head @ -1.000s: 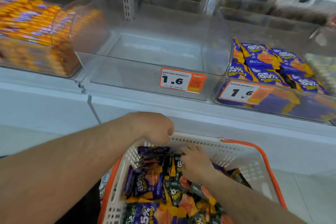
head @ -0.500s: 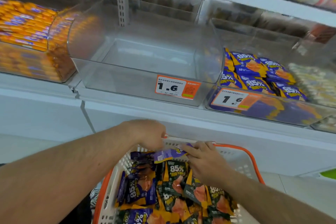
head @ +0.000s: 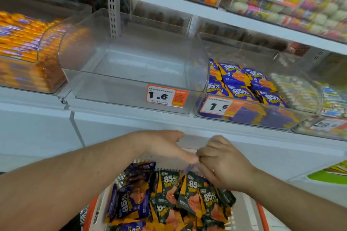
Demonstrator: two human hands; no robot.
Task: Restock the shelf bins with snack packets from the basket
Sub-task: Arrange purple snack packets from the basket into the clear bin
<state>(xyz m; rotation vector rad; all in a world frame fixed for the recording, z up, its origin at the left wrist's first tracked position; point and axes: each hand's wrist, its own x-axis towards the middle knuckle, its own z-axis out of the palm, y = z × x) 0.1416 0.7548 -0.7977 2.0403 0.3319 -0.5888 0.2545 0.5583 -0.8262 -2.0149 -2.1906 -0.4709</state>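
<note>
Picking step. Both hands over the basket (head: pixel 260 214), near, full of purple and dark packets (head: pixel 169 191). Right hand (head: pixel 223 163) fingers pinched on a blurred purple packet (head: pixel 188 168) at its corner; left hand (head: pixel 165 146) fingers apart, touching the right. Middle bin (head: pixel 131 88) bare, right bin (head: pixel 253 116) stocked purple. Next likely: lift clear, carry up to the matching bin.

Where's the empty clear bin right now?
The empty clear bin sits mid-shelf, centre of the head view, between the orange snack bin and purple packet bin.
</note>
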